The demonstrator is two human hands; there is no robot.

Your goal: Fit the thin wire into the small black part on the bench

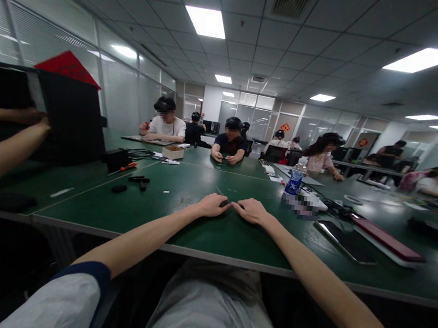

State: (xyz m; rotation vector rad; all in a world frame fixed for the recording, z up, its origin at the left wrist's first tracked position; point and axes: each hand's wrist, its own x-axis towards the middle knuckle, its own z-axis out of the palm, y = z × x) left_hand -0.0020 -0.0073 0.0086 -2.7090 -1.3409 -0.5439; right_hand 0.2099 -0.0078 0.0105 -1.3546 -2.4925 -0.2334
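Note:
Both my arms reach forward over a dark green table (pixel 187 181). My left hand (pixel 213 204) and my right hand (pixel 252 210) rest side by side on the tabletop, fingers curled inward and almost touching. Between the fingertips sits a small dark object (pixel 224 203), pinched from both sides; it is too small to name. Most of it is hidden by my fingers.
A phone (pixel 345 241) and a dark red flat case (pixel 385 239) lie right of my hands, with a water bottle (pixel 295 179) behind. Small black parts (pixel 139 179), an orange-handled screwdriver (pixel 127 167), a black box (pixel 116 159) and a cardboard box (pixel 173 152) lie left. Several people sit around; another person's arms (pixel 3 149) reach in at left.

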